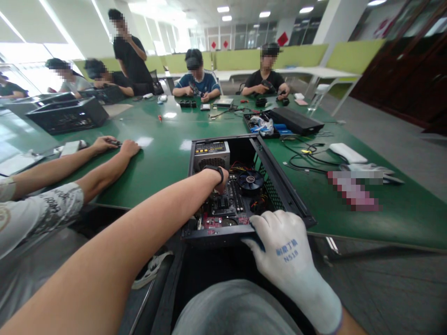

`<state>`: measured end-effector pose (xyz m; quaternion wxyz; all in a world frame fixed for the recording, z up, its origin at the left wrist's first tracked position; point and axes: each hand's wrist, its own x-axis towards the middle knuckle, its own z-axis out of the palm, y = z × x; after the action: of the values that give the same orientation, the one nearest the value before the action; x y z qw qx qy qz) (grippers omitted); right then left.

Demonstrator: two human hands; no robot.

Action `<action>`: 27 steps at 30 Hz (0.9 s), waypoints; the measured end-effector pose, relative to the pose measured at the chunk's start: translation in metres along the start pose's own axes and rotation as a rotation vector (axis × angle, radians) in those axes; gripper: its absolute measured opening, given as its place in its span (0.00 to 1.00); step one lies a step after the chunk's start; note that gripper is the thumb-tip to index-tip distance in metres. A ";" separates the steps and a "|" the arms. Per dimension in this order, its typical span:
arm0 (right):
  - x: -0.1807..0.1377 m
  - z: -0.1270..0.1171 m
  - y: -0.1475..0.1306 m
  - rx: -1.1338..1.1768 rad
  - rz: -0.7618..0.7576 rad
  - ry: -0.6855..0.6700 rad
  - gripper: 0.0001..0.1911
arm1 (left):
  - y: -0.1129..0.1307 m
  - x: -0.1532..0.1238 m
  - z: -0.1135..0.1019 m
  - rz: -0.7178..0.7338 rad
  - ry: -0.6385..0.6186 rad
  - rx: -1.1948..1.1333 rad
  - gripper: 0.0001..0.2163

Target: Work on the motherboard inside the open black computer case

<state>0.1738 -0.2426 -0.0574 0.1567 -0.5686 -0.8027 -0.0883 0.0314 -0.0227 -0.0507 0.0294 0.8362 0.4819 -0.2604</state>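
Note:
An open black computer case (286,186) lies on its side on the green table in front of me. Inside it are a power supply (212,154), a CPU fan (250,180), a motherboard (223,201) and a red circuit board (213,223). My right hand (279,237), in a white work glove, grips the case's near edge, with the thumb below and the fingers over the rim. My left hand (222,182), bare and with a black wristband, reaches down into the case beside the power supply and left of the fan. Its fingers are mostly hidden.
Right of the case are black cables (303,156), a white object (348,152) and a grey glove (372,171). An open black box (296,122) stands behind. A co-worker's hands (118,145) rest on the table at left. Another case (66,116) is farther off; several people sit around.

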 end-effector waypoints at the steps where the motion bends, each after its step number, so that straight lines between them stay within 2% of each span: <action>1: 0.000 0.000 0.000 0.002 0.002 0.001 0.13 | -0.002 0.000 0.000 0.008 0.019 -0.012 0.22; 5: 0.009 0.002 0.004 0.004 0.000 0.017 0.13 | -0.009 0.004 -0.005 0.055 0.132 -0.026 0.23; 9: 0.036 0.008 0.017 -0.018 -0.008 0.001 0.14 | -0.018 0.002 -0.022 -0.039 0.245 -0.138 0.24; 14: 0.095 0.022 0.037 -0.116 -0.008 -0.015 0.17 | -0.038 -0.005 -0.040 -0.189 0.388 -0.346 0.23; 19: 0.166 0.041 0.054 -0.150 0.001 -0.033 0.21 | -0.058 -0.009 -0.039 -0.209 0.572 -0.338 0.21; 23: 0.218 0.057 0.066 -0.188 0.035 -0.072 0.23 | -0.064 -0.015 -0.038 -0.256 0.684 -0.428 0.19; 27: 0.251 0.066 0.073 -0.214 0.058 -0.093 0.22 | -0.063 -0.024 -0.044 -0.281 0.811 -0.536 0.17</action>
<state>0.1557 0.0253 -0.0332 0.0605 -0.6085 -0.7784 -0.1424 -0.0119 0.0046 0.0111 0.0185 0.7602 0.6122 0.2168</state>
